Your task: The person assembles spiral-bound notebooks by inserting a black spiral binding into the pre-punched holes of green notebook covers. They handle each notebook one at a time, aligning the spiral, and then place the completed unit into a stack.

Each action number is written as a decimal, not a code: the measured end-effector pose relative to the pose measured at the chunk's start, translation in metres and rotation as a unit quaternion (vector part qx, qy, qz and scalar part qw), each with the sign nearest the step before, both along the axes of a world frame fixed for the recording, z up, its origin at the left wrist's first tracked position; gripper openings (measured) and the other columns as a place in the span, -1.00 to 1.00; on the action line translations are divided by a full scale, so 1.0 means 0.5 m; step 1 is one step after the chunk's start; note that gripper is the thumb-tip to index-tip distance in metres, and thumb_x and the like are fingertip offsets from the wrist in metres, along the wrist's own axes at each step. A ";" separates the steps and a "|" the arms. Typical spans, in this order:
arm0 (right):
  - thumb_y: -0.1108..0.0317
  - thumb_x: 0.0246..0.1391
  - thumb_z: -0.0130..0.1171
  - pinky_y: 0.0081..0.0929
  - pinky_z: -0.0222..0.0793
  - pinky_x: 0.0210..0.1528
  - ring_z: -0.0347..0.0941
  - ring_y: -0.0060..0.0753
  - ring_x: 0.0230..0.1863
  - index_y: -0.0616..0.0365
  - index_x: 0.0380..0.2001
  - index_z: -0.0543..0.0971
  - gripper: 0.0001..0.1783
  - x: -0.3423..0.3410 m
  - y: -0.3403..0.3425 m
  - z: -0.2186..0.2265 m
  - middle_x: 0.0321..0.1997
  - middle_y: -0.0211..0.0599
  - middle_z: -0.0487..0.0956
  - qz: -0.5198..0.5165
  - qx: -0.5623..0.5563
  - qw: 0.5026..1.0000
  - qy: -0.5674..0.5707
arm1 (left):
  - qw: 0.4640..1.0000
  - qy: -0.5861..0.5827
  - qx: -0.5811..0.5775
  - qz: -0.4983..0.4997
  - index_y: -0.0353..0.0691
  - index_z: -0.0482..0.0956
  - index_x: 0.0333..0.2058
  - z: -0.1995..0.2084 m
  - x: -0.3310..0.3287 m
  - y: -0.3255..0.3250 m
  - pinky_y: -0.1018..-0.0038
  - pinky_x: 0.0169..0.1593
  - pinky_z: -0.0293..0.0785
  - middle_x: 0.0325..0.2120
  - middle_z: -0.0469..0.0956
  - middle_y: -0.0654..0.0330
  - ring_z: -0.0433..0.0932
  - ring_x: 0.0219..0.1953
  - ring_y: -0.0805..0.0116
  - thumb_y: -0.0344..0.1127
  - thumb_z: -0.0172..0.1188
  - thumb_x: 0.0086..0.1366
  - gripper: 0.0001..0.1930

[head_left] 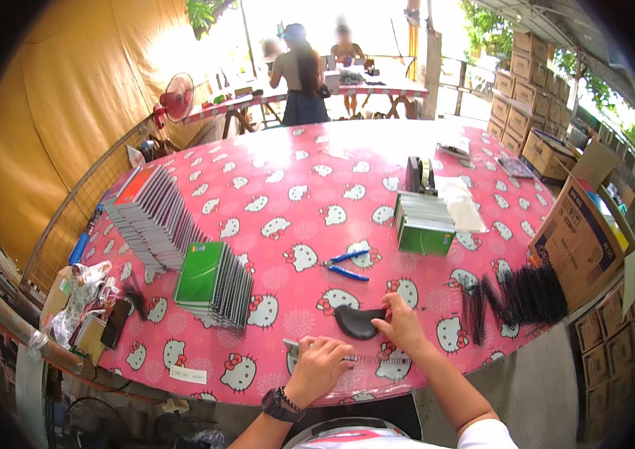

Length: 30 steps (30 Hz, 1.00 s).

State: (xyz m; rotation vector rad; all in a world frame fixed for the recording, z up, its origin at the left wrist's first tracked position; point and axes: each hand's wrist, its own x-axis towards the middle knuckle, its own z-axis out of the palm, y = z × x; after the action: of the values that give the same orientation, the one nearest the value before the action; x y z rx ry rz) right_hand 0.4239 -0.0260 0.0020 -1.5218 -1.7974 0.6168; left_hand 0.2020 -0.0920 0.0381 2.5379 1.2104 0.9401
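My left hand (319, 367) is near the table's front edge, its fingers curled and pressed down over a pale strip (381, 360) with a row of small marks. What its fingertips grip is hidden. With thumb and fingers bent together, my right hand (401, 325) pinches the right end of a black, ribbed, crescent-shaped object (357, 322) lying on the table. Beyond them lie blue-handled cutting pliers (347, 266), handles spread. Several black spiral coils (519, 299) are heaped to the right of my right hand.
Stacks of green spiral notebooks (205, 278) stand left and right (426, 228), with a taller notebook stack (154, 213) at far left. A tape dispenser (419, 173) is behind. Cardboard box (578, 236) borders the right edge; bagged clutter (85, 303) sits at left. People stand beyond the table.
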 end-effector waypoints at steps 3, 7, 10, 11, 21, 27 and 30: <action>0.51 -0.21 0.33 -0.24 0.45 -0.20 0.51 0.00 -0.24 0.16 -0.18 0.36 -0.53 -0.009 0.010 0.000 -0.20 -0.06 0.50 -0.001 0.045 0.998 0.039 | 1.000 0.011 -0.012 -0.005 -0.04 0.55 -0.26 -0.005 -0.012 -0.003 0.30 0.01 0.15 -0.37 0.57 0.37 0.50 -0.20 0.38 -0.15 0.24 0.13 -0.78; 0.09 -0.15 0.36 -0.21 0.39 -0.05 0.43 -0.02 -0.08 0.13 -0.13 0.46 -0.46 -0.001 0.005 0.009 -0.02 -0.05 0.45 0.094 0.022 0.993 -0.072 | 1.000 -0.004 -0.013 -0.026 -0.03 0.54 -0.24 0.004 -0.014 -0.004 0.28 0.04 0.16 -0.33 0.58 0.34 0.51 -0.21 0.38 -0.13 0.23 0.16 -0.77; -0.34 -0.25 0.27 -0.06 0.23 0.12 0.28 0.02 0.12 0.07 -0.02 0.48 -0.16 -0.012 -0.010 -0.006 0.10 -0.01 0.39 0.116 0.062 0.972 -0.194 | 1.000 0.007 -0.004 -0.026 -0.03 0.53 -0.21 -0.001 -0.020 -0.004 0.28 0.06 0.15 -0.30 0.56 0.34 0.51 -0.21 0.38 -0.13 0.23 0.15 -0.75; -0.35 -0.27 0.28 -0.04 0.21 0.12 0.26 0.03 0.13 0.06 -0.02 0.48 -0.15 -0.022 -0.019 0.001 0.11 0.00 0.38 0.109 0.072 0.967 -0.218 | 1.000 -0.016 -0.004 -0.018 -0.03 0.53 -0.22 0.010 -0.014 -0.010 0.29 0.06 0.15 -0.30 0.56 0.35 0.50 -0.21 0.37 -0.13 0.24 0.15 -0.75; 0.03 0.00 0.23 -0.26 0.25 0.08 0.32 -0.12 0.12 0.18 -0.26 0.61 -0.58 -0.001 -0.038 0.000 0.13 0.00 0.43 0.195 -0.041 0.972 0.123 | 0.998 -0.004 0.046 0.044 -0.04 0.56 -0.39 0.018 -0.035 -0.005 0.06 0.15 0.03 -0.41 0.50 0.38 0.47 -0.18 0.40 -0.02 0.28 0.10 -0.75; 0.34 0.10 0.16 -0.57 0.34 -0.08 0.40 -0.56 -0.04 0.28 -0.26 0.60 -0.78 0.028 -0.055 -0.011 0.18 -0.18 0.43 0.215 -0.163 0.892 0.363 | 0.999 0.004 0.012 0.031 -0.06 0.55 -0.48 -0.029 -0.072 -0.006 0.19 0.13 0.08 -0.52 0.47 0.41 0.49 -0.31 0.43 0.03 0.34 0.00 -0.69; 0.34 0.04 0.24 -0.60 0.36 -0.13 0.42 -0.61 -0.11 0.24 -0.16 0.55 -0.70 0.003 -0.062 -0.007 0.16 -0.22 0.44 0.212 -0.163 0.898 0.350 | 0.997 -0.016 0.055 0.051 -0.06 0.55 -0.47 -0.037 -0.067 0.005 0.23 0.10 0.11 -0.54 0.47 0.42 0.48 -0.36 0.45 -0.03 0.36 -0.02 -0.71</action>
State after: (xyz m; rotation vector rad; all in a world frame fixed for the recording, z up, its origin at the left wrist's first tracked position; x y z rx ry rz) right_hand 0.4255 -0.0570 -0.0012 -0.8905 -1.4782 1.5255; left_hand 0.1686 -0.0898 0.0193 2.5530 1.3256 1.0955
